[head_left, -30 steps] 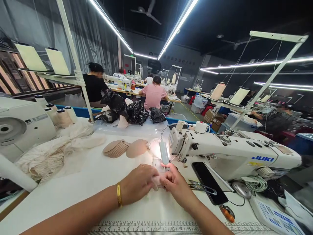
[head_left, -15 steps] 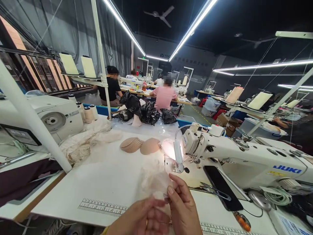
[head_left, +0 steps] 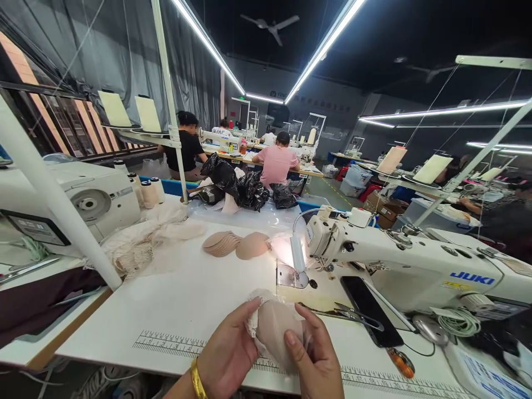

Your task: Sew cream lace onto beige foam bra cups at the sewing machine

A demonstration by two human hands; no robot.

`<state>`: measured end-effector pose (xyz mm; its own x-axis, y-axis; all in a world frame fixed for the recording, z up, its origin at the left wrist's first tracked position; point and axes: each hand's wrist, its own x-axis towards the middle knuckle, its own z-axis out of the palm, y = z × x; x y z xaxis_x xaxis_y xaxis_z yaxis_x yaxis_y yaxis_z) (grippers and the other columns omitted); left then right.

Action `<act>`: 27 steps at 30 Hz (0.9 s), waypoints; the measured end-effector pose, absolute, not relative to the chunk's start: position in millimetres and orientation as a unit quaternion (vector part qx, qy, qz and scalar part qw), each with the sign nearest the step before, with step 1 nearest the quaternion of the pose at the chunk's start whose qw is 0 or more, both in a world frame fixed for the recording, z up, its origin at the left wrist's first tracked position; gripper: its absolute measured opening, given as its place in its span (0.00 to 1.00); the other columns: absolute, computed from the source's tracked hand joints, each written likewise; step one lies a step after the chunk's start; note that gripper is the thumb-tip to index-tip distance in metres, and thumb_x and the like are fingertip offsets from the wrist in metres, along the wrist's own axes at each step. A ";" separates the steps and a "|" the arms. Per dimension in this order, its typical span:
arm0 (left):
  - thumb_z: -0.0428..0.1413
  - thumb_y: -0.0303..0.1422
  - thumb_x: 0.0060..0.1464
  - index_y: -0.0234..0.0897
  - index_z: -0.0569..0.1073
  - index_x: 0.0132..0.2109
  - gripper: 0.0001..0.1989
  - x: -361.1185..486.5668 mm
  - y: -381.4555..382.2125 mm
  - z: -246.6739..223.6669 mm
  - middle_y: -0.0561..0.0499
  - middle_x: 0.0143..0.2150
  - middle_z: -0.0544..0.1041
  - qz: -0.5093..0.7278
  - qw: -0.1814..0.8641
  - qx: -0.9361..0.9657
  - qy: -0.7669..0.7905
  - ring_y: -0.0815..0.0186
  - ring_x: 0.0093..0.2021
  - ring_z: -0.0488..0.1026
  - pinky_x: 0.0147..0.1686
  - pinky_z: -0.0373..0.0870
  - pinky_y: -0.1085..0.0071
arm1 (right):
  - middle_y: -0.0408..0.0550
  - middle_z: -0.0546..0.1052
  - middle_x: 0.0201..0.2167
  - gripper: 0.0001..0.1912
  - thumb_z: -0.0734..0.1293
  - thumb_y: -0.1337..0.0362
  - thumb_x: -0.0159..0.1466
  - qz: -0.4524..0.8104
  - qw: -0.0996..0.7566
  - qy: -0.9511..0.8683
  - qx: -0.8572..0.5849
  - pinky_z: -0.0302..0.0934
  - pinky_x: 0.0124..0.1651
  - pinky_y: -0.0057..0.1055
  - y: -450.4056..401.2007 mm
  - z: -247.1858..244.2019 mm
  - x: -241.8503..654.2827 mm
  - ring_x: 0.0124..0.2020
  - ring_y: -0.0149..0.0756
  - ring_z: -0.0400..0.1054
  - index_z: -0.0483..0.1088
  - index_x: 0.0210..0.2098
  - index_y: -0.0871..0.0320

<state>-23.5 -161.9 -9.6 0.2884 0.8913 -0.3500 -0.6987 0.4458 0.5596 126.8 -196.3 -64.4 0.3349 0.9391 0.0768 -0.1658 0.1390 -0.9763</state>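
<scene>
Fabric cup [head_left: 276, 332], pale beige and softly domed, is held up between the 2 hands above the near part of the white tabletop [head_left: 166, 299], in front of the sewing machine [head_left: 394, 255]. Whitish, ruffled trim [head_left: 253, 321] runs along its upper left side and looks thin and limp beside the smoother body. The left hand [head_left: 233, 346] is loosely curled and about half open, its thumb laid against the trimmed edge while the other fingers bend below it in a light hold. The right hand [head_left: 313, 360] is closed further, with its thumb pressing on the domed face and its forefinger at the right edge, so it has the firmer pinch. The cup probably weighs very little; it seems soft enough to dent under a thumb, yet padded enough to spring back to its curve. Its smooth face may slide a little under dry fingertips, so a broad, gentle pinch near the rim should serve better than a hard squeeze at the middle, which could crease it. The trim calls for more care, since a sheer edge like that could stretch, fold under or snag, and it is best supported from beneath with a flat finger. The open scissors [head_left: 361, 317] lie across the phone [head_left: 369, 305] to the right, near enough that loose trim is better kept away from their blades.
</scene>
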 end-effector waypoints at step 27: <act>0.69 0.45 0.53 0.36 0.83 0.49 0.21 -23.8 -144.2 24.8 0.42 0.44 0.83 0.355 0.788 0.438 0.247 0.49 0.45 0.80 0.46 0.76 0.59 | 0.49 0.80 0.39 0.47 0.70 0.49 0.68 0.389 0.534 -0.632 -0.406 0.72 0.43 0.41 -182.4 -67.5 177.6 0.39 0.44 0.77 0.42 0.77 0.49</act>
<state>-23.8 -144.2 24.8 0.6258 0.7761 -0.0775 -0.3442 0.3640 0.8655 177.6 -182.4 -67.5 -0.1007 0.9279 0.3590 0.0982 0.3683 -0.9245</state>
